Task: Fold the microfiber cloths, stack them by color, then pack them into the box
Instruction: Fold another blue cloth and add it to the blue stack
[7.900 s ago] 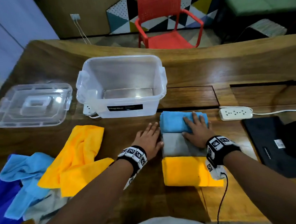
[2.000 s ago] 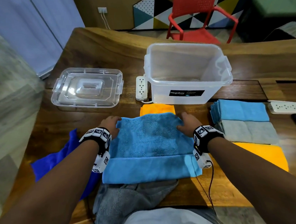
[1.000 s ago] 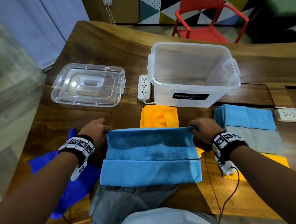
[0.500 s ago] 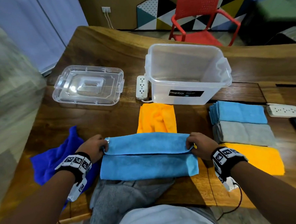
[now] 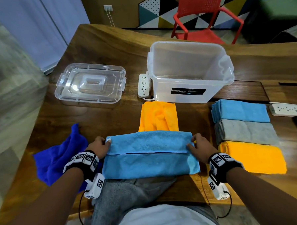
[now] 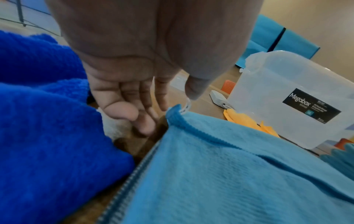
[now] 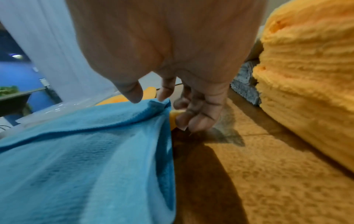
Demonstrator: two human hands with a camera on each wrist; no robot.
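A light blue cloth (image 5: 150, 162) lies as a long folded strip in front of me, its upper flap laid over the near part. My left hand (image 5: 106, 143) pinches its far left corner by the white tag (image 6: 186, 106), thumb and forefinger either side of the corner (image 6: 174, 112). My right hand (image 5: 191, 142) pinches the far right corner (image 7: 160, 103). At the right lie folded light blue (image 5: 242, 111), grey (image 5: 245, 131) and orange (image 5: 251, 156) piles. The clear box (image 5: 160, 94) stands behind with nothing visible in it.
An unfolded orange cloth (image 5: 159, 117) lies between the strip and the box. A dark blue cloth (image 5: 59, 160) is crumpled at the left; a grey one (image 5: 128, 196) hangs over the table's near edge. The box lid (image 5: 90, 82) and two power strips (image 5: 143, 85) (image 5: 287, 109) lie on the table.
Both hands have drawn the light blue cloth's far edge toward me and laid it over the near part, so the spread cloth is now a narrow strip. The orange cloth behind is uncovered.
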